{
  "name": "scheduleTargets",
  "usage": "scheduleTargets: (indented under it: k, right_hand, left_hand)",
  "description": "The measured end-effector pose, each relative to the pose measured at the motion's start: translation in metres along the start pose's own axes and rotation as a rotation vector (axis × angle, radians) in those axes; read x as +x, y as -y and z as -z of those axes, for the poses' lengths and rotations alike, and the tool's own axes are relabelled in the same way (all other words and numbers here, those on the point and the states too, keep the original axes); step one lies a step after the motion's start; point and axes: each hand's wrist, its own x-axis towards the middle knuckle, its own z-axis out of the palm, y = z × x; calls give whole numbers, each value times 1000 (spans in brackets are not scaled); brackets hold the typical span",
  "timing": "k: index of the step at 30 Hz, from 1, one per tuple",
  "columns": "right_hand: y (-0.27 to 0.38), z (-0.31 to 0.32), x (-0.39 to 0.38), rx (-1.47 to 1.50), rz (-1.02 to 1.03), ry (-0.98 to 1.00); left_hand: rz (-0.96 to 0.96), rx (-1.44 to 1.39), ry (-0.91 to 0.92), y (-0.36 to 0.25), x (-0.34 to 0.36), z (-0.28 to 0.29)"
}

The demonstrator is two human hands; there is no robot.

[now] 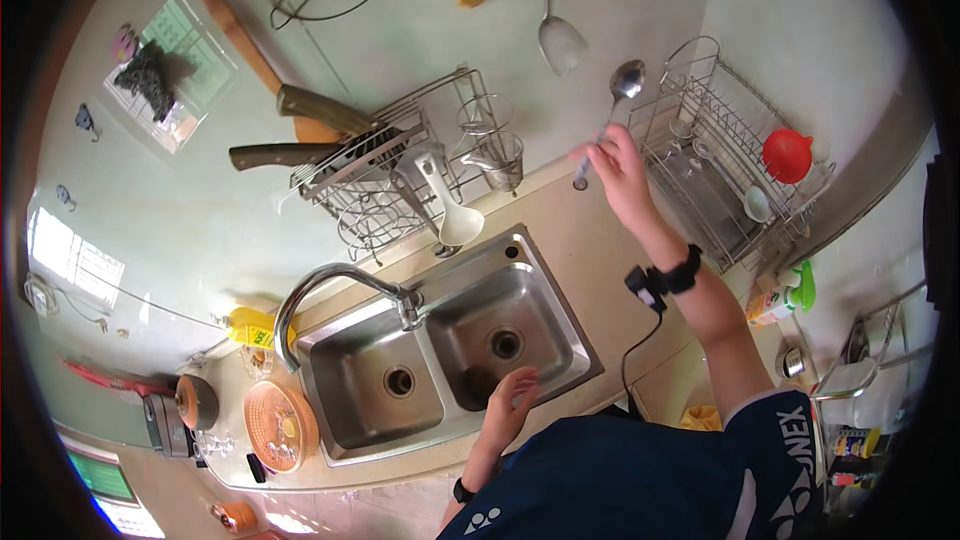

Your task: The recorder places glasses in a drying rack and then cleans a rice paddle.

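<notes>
Right of upper centre, the right hand (626, 172) pinches a metal spoon (625, 85) mid-handle between narrowed fingers, presumably to leave its bowl free, while the left hand (506, 410), fingers loosely parted and seemingly empty, hangs over the sink (465, 330) at lower centre.

One head-worn fisheye camera looks down across the double sink (436, 370) toward the wall (420, 45) behind

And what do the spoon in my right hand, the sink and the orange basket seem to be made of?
Spoon: polished metal, probably stainless steel, judging by its mirror-like bowl. Sink: likely stainless steel, satin grey with soft highlights. Orange basket: probably matte plastic, given its even colour and perforated wall.
</notes>
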Motion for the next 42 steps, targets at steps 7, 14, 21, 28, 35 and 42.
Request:
scheduleTargets:
  k: [7,14,21,28,35,42]
  right_hand:
    - [-45,-43,52,96,53,92]
    - [-70,-44,61,-281,-24,297]
    - [-71,-51,54,-338,2,287]
    - [-34,-34,71,-370,276,-14]
    - [1,-50,96,-110,140,130]
    - [-31,-56,96,-279,82,262]
  left_hand:
    - [33,-13,-153,13,-30,23]
    - [58,-20,-225,9,-39,34]
    - [61,-17,-209,12,-42,38]
    - [35,-27,-219,12,-39,38]
    - [47,-14,-197,8,-39,36]
    - [28,-36,-226,5,-40,36]
